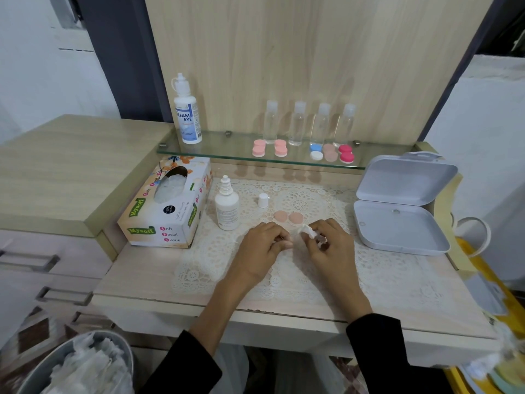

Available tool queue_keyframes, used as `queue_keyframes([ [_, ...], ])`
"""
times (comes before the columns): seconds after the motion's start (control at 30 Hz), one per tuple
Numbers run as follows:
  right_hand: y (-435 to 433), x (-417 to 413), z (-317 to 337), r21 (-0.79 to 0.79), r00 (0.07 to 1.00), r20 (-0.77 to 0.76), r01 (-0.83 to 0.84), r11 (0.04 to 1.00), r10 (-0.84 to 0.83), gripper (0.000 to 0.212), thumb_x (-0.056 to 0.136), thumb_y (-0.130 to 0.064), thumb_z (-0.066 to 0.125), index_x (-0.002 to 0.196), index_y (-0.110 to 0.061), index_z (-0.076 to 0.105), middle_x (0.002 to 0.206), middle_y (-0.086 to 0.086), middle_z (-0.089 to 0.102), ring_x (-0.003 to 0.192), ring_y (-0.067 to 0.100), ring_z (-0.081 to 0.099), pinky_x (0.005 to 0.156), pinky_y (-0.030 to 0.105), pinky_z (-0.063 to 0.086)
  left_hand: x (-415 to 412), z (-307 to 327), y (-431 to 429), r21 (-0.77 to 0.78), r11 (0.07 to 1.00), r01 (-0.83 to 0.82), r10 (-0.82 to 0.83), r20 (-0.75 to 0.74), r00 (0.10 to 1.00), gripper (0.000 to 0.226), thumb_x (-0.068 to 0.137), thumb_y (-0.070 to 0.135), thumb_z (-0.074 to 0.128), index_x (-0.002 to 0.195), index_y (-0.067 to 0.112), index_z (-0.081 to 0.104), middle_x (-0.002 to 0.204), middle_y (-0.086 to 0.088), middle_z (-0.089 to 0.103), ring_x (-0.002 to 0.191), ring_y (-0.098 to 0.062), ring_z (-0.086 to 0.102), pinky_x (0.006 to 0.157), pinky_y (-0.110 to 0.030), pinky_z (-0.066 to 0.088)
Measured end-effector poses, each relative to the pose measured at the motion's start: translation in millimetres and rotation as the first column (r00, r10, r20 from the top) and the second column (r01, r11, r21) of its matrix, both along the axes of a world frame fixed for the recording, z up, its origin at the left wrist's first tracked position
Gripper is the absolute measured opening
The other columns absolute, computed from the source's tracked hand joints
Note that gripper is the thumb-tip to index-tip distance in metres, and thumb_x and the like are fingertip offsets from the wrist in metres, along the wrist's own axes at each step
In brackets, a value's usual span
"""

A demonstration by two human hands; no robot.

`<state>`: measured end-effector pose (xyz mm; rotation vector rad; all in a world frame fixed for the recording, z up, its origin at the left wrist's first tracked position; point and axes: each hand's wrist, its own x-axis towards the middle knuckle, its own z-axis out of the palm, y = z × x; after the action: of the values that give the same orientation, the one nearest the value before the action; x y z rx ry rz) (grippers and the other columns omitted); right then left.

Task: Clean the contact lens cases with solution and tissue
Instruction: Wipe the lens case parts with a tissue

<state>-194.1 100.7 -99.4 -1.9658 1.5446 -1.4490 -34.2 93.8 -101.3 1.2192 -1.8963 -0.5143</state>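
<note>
My right hand (326, 243) pinches a small wad of white tissue (307, 231) over the lace mat. My left hand (262, 245) rests beside it with fingers curled; what it holds is hidden. Just beyond the hands lie two peach lens-case caps (288, 217). A small solution bottle (226, 207) stands uncapped at the left, its white cap (263, 200) a little to the right. The tissue box (167, 203) lies further left. Several closed lens cases in pink (269, 148), blue-white (316, 152), beige and red sit on the glass shelf.
A tall solution bottle (186, 112) and several clear small bottles (309, 123) stand on the glass shelf (227, 149). An open grey hinged box (400, 206) sits at the right. A bin of used tissues (82, 362) is below left.
</note>
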Motion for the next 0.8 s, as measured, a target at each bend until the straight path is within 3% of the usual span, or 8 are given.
queue_keyframes([
  [0.17,-2.6,-5.1,0.3,-0.004,0.996,0.079,0.050,0.999,-0.050,0.007,0.090,-0.013,0.067,0.084,-0.017,0.064,0.079,-0.008,0.054,0.074,0.003,0.053,0.059,0.013,0.036,1.9,2.6,0.9,0.154,0.988,0.009,0.029,-0.239,0.971,0.011,0.089,0.019,0.063,0.091,0.009,0.068,0.084,0.005,0.069,0.082,-0.006,0.063,0.078,-0.021,0.049],
  [0.3,1.8,-1.6,3.5,-0.085,0.999,0.008,-0.044,0.995,0.045,0.005,0.092,-0.013,0.065,0.095,-0.014,0.068,0.091,-0.007,0.058,0.080,0.006,0.055,0.063,0.014,0.037,3.9,2.7,-1.1,0.183,0.983,0.023,0.050,-0.387,0.921,0.011,0.088,0.018,0.063,0.097,0.019,0.070,0.079,0.009,0.069,0.075,0.000,0.063,0.076,-0.021,0.050],
  [0.4,8.3,3.3,5.1,-0.143,0.975,-0.174,-0.162,0.976,0.136,0.014,0.094,-0.025,0.060,0.099,-0.016,0.069,0.095,-0.007,0.058,0.083,0.004,0.055,0.062,0.019,0.041,6.6,1.7,-2.4,0.152,0.987,0.045,0.019,-0.397,0.918,0.018,0.090,0.014,0.061,0.104,0.022,0.070,0.091,0.002,0.072,0.085,-0.010,0.067,0.081,-0.027,0.053],
  [0.47,8.2,3.4,2.7,-0.170,0.954,-0.277,-0.167,0.971,0.115,0.011,0.091,-0.018,0.064,0.100,-0.016,0.069,0.095,-0.007,0.058,0.083,0.008,0.056,0.061,0.026,0.046,8.3,1.7,-2.2,0.150,0.986,0.075,-0.007,-0.410,0.912,0.019,0.090,0.011,0.061,0.104,0.021,0.071,0.096,0.000,0.073,0.090,-0.018,0.067,0.084,-0.029,0.053],
  [0.63,3.4,0.8,-0.7,-0.187,0.964,-0.265,-0.065,0.980,0.013,0.017,0.084,-0.009,0.074,0.098,-0.018,0.069,0.093,-0.008,0.058,0.085,0.008,0.056,0.059,0.029,0.047,11.6,2.9,-2.5,0.192,0.974,0.124,-0.013,-0.495,0.869,0.020,0.088,0.005,0.062,0.104,0.013,0.070,0.092,-0.007,0.073,0.088,-0.015,0.068,0.087,-0.029,0.053],
  [0.8,6.6,6.1,-0.4,-0.228,0.905,-0.419,-0.187,0.955,0.077,0.007,0.089,-0.021,0.065,0.094,-0.018,0.069,0.088,-0.008,0.056,0.078,0.008,0.052,0.052,0.027,0.041,12.9,3.6,-1.6,0.206,0.971,0.124,-0.006,-0.496,0.868,0.019,0.090,0.005,0.058,0.102,0.014,0.070,0.095,-0.011,0.071,0.079,-0.013,0.062,0.069,-0.019,0.051],
])
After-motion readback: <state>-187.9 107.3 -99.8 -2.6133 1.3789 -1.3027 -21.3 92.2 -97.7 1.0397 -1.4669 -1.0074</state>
